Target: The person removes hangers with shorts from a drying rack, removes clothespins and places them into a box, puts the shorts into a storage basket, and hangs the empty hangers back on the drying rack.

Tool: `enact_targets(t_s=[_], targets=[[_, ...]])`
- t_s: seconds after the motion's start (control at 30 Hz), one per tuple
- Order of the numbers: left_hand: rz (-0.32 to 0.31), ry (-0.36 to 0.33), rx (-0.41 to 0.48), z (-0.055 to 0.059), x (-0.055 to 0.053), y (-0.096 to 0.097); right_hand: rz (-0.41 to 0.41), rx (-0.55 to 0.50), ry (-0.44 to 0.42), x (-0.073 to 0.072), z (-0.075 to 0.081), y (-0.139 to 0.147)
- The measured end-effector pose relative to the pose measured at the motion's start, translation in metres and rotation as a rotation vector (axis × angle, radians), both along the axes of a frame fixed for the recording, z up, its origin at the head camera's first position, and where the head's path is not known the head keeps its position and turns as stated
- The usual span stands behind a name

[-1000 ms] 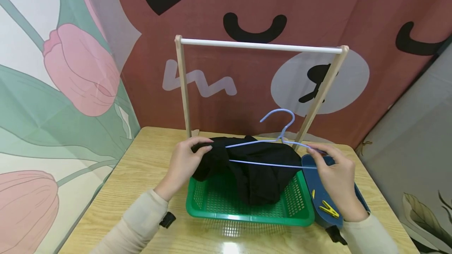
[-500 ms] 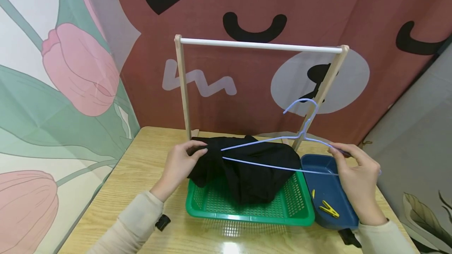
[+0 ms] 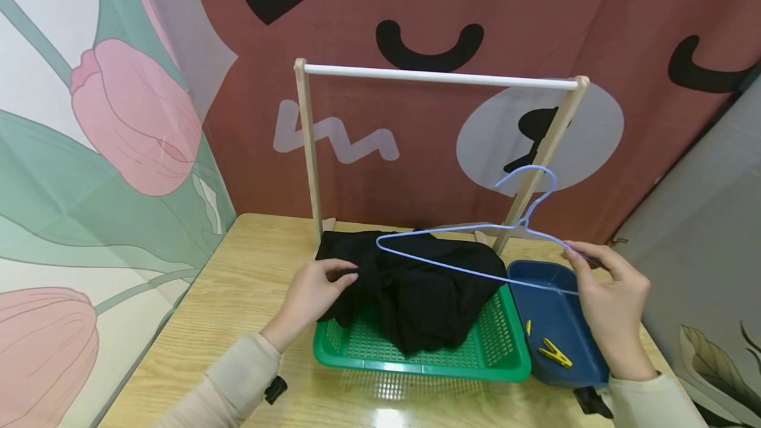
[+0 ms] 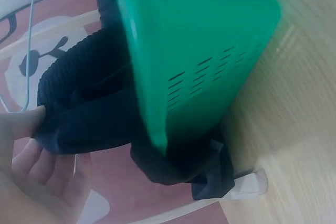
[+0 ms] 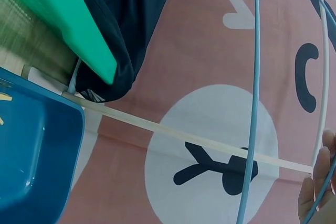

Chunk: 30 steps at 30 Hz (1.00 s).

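Observation:
A black garment [image 3: 425,302] lies bunched in and over a green basket [image 3: 422,368]; in the left wrist view it shows a gathered elastic band. My left hand [image 3: 309,296] pinches its left edge between thumb and fingers. With thumb and fingers, my right hand [image 3: 615,312] grips the right shoulder of a light blue clothes hanger [image 3: 526,220]. The hanger is held up, hook to the top, tilted, and its left end is in plain sight in front of the cloth. In the right wrist view, my right fingers [image 5: 321,182] show at the right border beside the hanger.
A blue tray [image 3: 555,322] with yellow clothes pegs [image 3: 555,353] stands right of the basket, under my right forearm. Behind the basket rises a rack with wooden posts [image 3: 309,150] and a white rail [image 3: 440,76]. A printed cloth [image 3: 357,12] hangs behind the wooden table [image 3: 238,269].
My right hand has moved right with the hanger, drawing its left end out of the black garment. My left hand has shifted slightly down, and the garment's edge has sunk a little.

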State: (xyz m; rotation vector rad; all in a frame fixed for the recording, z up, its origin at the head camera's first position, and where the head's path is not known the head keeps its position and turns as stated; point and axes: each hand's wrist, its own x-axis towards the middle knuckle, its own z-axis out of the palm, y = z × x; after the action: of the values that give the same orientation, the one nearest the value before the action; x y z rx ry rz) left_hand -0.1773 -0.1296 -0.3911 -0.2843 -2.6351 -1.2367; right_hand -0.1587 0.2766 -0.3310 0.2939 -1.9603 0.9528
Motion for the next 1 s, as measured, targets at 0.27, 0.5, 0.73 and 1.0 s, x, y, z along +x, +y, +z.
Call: enact_targets(t_s=[0.27,0.5,0.73,1.0], targets=[[-0.049,-0.095,-0.022,-0.008,0.005,0.001,0.01,-0.014,-0.003,-0.001,-0.003,-0.001],[-0.102,-0.137,-0.063,-0.012,0.008,0.0,0.014,0.006,-0.023,-0.001,-0.003,-0.001],[-0.183,-0.166,-0.083,-0.015,0.011,-0.001,0.019,-0.008,-0.029,-0.001,-0.006,-0.003],[-0.261,-0.159,-0.082,-0.017,0.015,-0.003,0.047,-0.015,-0.034,-0.003,-0.01,-0.005]])
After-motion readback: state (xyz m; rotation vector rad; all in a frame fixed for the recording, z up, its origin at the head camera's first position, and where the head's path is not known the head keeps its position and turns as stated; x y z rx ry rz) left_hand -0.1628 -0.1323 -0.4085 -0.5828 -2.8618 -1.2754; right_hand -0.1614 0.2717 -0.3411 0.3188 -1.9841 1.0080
